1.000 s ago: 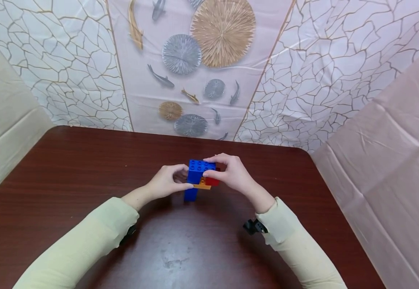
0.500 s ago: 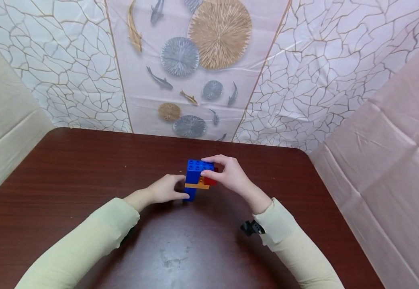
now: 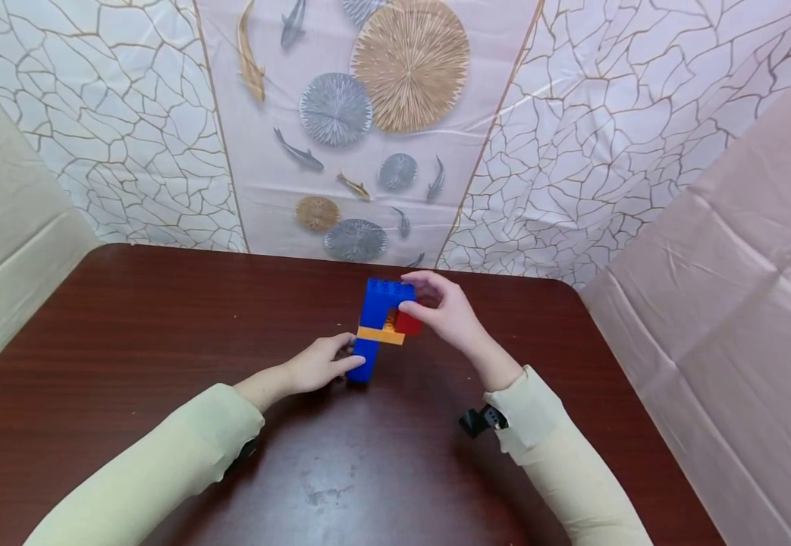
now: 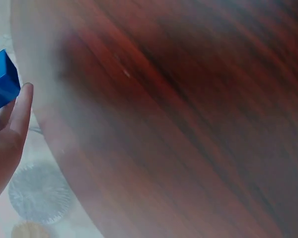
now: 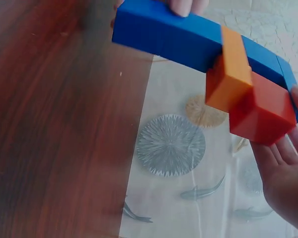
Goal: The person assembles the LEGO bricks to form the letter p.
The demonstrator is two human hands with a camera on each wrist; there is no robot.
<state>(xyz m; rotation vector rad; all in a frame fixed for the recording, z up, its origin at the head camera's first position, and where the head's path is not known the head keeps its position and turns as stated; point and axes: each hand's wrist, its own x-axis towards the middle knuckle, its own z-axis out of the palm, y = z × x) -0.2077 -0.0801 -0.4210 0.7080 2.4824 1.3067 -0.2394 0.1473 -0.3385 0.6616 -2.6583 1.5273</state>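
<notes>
A toy brick build leans to the right between the hands in the head view. Its lower blue column (image 3: pixel 365 352) stands below a flat orange brick (image 3: pixel 380 335). Above that are more blue bricks (image 3: pixel 376 302), with a red brick (image 3: pixel 407 320) at the right. The left hand (image 3: pixel 315 367) pinches the lower column between thumb and fingers. At the upper right end, the right hand (image 3: pixel 456 320) holds the top blue brick from front and back, beside the red one. Only a blue corner (image 4: pixel 4 83) shows in the left wrist view. Whether the base touches the table cannot be told.
The dark brown wooden table (image 3: pixel 163 326) spreads around the hands. Patterned cloth (image 3: pixel 395 205) hangs behind it, with plain pale cloth (image 3: pixel 729 303) at the sides. A black wrist device (image 3: pixel 482 421) sits under the right cuff.
The left hand has gone down from beside the upper blue bricks to the lower column and now grips it. The right hand has moved up and right, and the build now tilts.
</notes>
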